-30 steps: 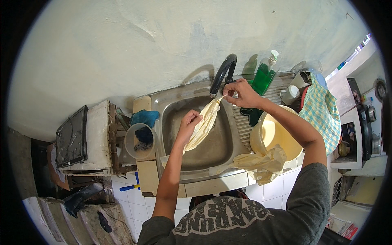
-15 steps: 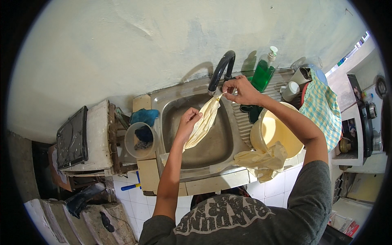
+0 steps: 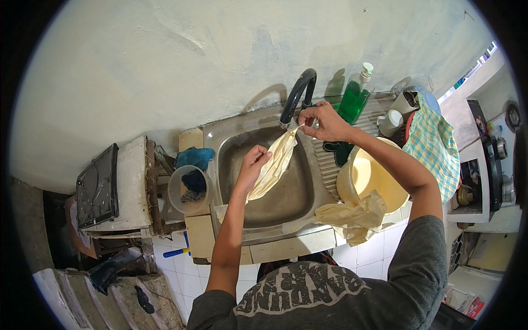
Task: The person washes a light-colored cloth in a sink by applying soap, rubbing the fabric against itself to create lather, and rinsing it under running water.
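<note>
A long, pale yellow, wrinkled corn husk (image 3: 278,165) is stretched at a slant above the sink (image 3: 234,206). My left hand (image 3: 253,166) grips its left edge with the thumb on top. Up by the mouth of the black faucet (image 3: 297,96), my right hand (image 3: 323,122) pinches the narrow upper end between thumb and fingertips. More husks (image 3: 357,219) hang over the rim of the cream bucket (image 3: 345,184) and lie crumpled on the counter. My left forearm hides part of the near left sink edge.
A green soap bottle (image 3: 353,99) stands behind my right arm, near a white cup (image 3: 390,122) and a checkered cloth (image 3: 437,146). Left of the sink are a clear tub (image 3: 175,190) and a blue cloth (image 3: 195,158). A wall rises behind the faucet.
Almost nothing differs. My right hand has shifted very slightly left, and both hands keep their hold on the husk.
</note>
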`<state>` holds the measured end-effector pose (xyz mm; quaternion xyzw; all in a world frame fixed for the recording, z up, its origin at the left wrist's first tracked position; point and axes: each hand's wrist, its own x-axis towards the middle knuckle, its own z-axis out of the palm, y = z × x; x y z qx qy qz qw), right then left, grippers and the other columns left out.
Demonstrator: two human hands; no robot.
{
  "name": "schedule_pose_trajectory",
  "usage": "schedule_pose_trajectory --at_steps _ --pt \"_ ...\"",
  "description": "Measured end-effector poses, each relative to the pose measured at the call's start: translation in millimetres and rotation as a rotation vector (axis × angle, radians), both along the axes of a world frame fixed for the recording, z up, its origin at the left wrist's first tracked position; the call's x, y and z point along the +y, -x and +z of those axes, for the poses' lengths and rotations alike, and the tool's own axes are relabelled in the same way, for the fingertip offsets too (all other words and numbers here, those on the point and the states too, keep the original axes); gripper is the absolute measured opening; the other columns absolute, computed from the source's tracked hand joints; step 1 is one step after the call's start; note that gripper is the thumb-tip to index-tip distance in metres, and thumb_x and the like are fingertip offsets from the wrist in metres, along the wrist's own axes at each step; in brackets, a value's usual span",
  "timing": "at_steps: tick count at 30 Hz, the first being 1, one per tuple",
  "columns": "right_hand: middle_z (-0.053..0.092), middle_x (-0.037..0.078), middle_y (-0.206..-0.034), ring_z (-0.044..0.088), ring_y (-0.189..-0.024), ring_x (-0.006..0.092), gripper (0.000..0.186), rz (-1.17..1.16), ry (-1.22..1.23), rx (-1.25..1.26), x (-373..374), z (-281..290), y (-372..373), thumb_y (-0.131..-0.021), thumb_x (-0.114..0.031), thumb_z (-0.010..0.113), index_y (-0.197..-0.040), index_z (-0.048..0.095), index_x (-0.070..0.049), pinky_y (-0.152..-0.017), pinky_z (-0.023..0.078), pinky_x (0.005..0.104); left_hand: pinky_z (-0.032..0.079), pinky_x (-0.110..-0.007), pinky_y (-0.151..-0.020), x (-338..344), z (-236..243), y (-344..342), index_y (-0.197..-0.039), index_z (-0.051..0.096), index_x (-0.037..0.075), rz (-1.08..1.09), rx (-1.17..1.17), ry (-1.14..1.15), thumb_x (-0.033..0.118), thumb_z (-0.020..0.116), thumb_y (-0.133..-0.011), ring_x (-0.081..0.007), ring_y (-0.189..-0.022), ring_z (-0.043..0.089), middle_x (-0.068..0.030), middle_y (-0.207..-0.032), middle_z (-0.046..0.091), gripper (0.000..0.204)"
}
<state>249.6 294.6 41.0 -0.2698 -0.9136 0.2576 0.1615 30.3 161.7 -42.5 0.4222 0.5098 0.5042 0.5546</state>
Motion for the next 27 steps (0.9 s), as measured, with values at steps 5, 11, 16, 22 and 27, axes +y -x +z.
schedule_pose_trajectory --at_steps 5,11,16,22,27 --pt "0.057 -0.002 -0.071 0.057 -0.067 0.0107 0.010 0.000 -0.004 -0.010 0.6 -1.3 0.8 -0.074 -0.020 0.061 -0.078 0.057 -0.011 -0.079 0.030 0.0314 0.034 -0.019 -0.066 -1.2 3.4 1.2 -0.077 0.049 0.005 0.000 -0.009 0.024 0.011 0.055 -0.085 -0.0037 -0.070 0.043 0.0031 -0.073 0.050 0.011" --pt "0.057 -0.002 -0.070 0.057 -0.068 0.0107 0.011 -0.001 0.001 -0.004 0.3 -0.4 1.0 -0.073 -0.020 0.061 -0.077 0.056 -0.011 -0.080 0.029 0.0319 0.034 -0.019 -0.067 -1.0 2.7 2.2 -0.077 0.049 0.005 -0.007 -0.013 0.024 0.011 0.055 -0.084 -0.0040 -0.070 0.043 0.0029 -0.073 0.051 0.011" --pt "0.057 -0.002 -0.070 0.057 -0.068 0.0105 0.011 0.003 -0.009 -0.005 -0.1 -0.3 1.1 -0.074 -0.020 0.061 -0.077 0.056 -0.011 -0.080 0.029 0.0318 0.035 -0.019 -0.067 -1.1 2.1 3.7 -0.077 0.049 0.006 -0.012 -0.018 0.011 0.011 0.055 -0.084 -0.0041 -0.071 0.044 0.0029 -0.073 0.051 0.011" --pt "0.057 -0.002 -0.070 0.057 -0.068 0.0104 0.010 0.000 -0.011 -0.002 1.8 -3.9 1.1 -0.074 -0.020 0.061 -0.076 0.056 -0.012 -0.079 0.029 0.0314 0.035 -0.019 -0.067 -0.3 0.5 3.6 -0.077 0.049 0.006 -0.020 -0.010 0.002 0.011 0.055 -0.084 -0.0038 -0.071 0.044 0.0031 -0.073 0.051 0.011" --pt "0.057 -0.002 -0.070 0.057 -0.068 0.0104 0.010 0.002 -0.014 0.000 2.5 -5.1 1.5 -0.074 -0.020 0.061 -0.076 0.056 -0.012 -0.079 0.030 0.0315 0.034 -0.019 -0.065 0.0 0.4 4.2 -0.077 0.049 0.006 -0.017 -0.004 -0.005 0.010 0.055 -0.084 -0.0038 -0.070 0.043 0.0035 -0.073 0.050 0.010"
